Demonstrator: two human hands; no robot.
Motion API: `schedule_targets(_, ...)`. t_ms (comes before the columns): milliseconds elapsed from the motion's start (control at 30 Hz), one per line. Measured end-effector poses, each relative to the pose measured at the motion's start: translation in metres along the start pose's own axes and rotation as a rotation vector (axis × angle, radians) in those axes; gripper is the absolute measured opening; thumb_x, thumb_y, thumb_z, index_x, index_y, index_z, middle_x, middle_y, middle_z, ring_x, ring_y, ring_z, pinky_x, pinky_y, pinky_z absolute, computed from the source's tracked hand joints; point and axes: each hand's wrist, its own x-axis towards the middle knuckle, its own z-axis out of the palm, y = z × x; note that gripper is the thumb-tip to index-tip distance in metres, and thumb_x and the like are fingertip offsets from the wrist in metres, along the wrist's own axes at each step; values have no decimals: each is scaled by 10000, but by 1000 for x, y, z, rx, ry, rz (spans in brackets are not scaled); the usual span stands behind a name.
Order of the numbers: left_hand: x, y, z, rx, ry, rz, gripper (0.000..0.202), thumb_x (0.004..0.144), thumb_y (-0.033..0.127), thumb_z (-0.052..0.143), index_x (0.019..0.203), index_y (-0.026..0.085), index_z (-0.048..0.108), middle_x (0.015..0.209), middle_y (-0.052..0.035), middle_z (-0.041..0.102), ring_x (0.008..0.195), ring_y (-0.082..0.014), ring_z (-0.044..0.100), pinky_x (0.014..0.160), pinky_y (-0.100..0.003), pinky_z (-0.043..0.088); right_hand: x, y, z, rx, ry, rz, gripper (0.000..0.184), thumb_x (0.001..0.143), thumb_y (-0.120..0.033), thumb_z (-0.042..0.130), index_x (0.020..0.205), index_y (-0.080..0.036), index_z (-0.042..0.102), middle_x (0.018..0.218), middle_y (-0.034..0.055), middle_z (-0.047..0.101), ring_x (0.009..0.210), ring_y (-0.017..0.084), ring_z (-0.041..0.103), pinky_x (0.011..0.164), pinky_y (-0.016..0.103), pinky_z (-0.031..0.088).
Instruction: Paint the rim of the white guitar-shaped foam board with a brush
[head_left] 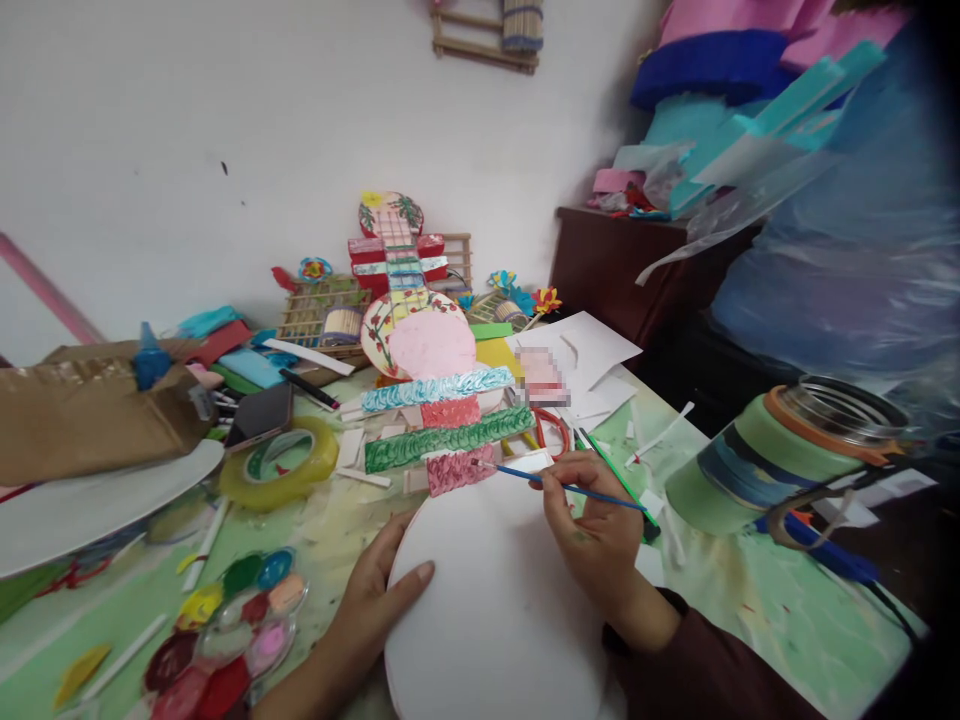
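Grip of the right hand (pixel 596 520): thumb and fingers pinch a thin blue brush (pixel 574 487), its tip at the dark red stretch on the neck of a cutout (pixel 495 610). This cutout lies in front of the person, its wide white body nearest and its neck pointing away. The left hand (pixel 379 595) grips the body's left edge, thumb on the white face, fingers along the side. Across the neck run a green bar (pixel 450 440) and, farther off, a pale blue bar (pixel 439 390), with a lighter red stretch between them; all have a ridged, brushed surface.

Left of the left hand, a cluster of paint pots (pixel 259 637) sits on the green counter (pixel 810 640), in red, yellow, green, blue, peach and pink. Behind the pots are a roll of tape (pixel 326 465) and a phone (pixel 262 415), with a brown box (pixel 82 420) farther left. To the right of the right hand stands a green flask (pixel 750 470), its steel mouth uncovered, near a blue tool (pixel 832 555). Toward the wall (pixel 247 110), a painted guitar shape (pixel 394 255) stands among small bamboo pieces (pixel 307 315) and paper flowers (pixel 547 300).
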Motion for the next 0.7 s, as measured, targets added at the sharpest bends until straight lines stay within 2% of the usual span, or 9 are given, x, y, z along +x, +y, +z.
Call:
schedule_targets(233,-4,5,5,-6,32,-13,592,680,473,752,1175,188,597,1209,-99,641,1088,-339,608,836,-371,532,0,4,-1,-28,20,1,172,782,-74,617,722,-219,546,711,-11,593,703,158,579,678,316,461)
schedule_targets(433,2,1,-6,108,-83,40,580,733,484,722,1211,183,593,1200,-107,647,1162,-347,563,885,-379,516,-2,5,0,-67,-17,-3,162,785,-85,617,711,-214,554,703,-5,593,691,158,577,649,306,457)
schedule_targets(700,1,-1,-7,70,-83,24,596,735,492,723,1233,196,579,1262,-102,616,1169,-342,559,888,-375,517,3,4,0,-65,19,6,176,785,-78,604,693,-213,538,694,-7,582,682,155,570,651,312,459)
